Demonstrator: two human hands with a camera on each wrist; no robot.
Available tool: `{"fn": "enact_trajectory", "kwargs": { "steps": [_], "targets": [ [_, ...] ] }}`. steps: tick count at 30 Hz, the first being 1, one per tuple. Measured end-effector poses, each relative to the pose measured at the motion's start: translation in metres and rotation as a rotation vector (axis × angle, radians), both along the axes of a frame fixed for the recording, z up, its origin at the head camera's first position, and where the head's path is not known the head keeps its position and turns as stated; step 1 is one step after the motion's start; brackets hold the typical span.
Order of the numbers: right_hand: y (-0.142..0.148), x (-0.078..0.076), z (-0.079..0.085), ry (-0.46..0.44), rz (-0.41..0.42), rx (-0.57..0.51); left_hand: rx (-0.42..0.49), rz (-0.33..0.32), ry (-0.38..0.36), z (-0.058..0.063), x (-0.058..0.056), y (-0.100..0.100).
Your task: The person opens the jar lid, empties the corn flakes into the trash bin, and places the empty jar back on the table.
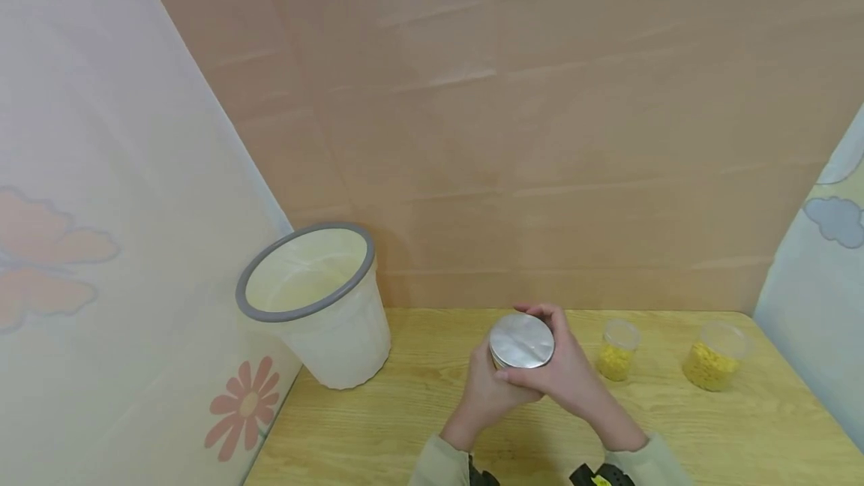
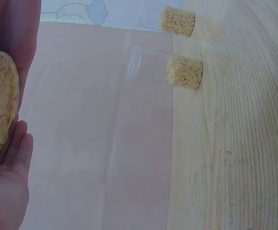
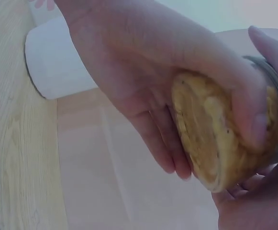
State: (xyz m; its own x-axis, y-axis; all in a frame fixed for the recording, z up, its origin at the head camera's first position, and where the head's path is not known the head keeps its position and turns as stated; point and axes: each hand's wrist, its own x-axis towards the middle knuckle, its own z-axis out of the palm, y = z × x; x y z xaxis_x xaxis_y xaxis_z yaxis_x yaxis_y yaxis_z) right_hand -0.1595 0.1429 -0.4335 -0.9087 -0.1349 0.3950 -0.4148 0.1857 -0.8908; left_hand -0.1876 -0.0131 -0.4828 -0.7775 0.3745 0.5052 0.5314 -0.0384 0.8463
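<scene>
Both hands hold a clear jar with a silver lid, raised above the wooden table in front of me. Yellow pieces fill it, and its base shows in both wrist views. My left hand grips its left and near side; in the right wrist view that thumb lies across the jar's wall. From the right, my right hand curls round the upper part near the lid, thumb at the near edge and fingers behind. The hands cover most of the jar's side in the head view.
Two clear open-topped containers, a narrower one and a wider one, stand to the right, partly filled with yellow pieces. A white bucket with a grey rim stands at the left. Cloth walls border the wooden table.
</scene>
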Motion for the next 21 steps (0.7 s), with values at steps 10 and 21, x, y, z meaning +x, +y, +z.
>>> {"fn": "enact_trajectory", "kwargs": {
  "steps": [10,21],
  "targets": [
    [0.022,-0.001,-0.001,0.049,0.033,-0.011,0.035,-0.010,-0.005,0.000,-0.001,-0.005],
    [0.042,0.001,0.005,0.114,0.049,0.043,0.064,-0.029,-0.004,-0.001,-0.002,-0.008]
  ]
}}
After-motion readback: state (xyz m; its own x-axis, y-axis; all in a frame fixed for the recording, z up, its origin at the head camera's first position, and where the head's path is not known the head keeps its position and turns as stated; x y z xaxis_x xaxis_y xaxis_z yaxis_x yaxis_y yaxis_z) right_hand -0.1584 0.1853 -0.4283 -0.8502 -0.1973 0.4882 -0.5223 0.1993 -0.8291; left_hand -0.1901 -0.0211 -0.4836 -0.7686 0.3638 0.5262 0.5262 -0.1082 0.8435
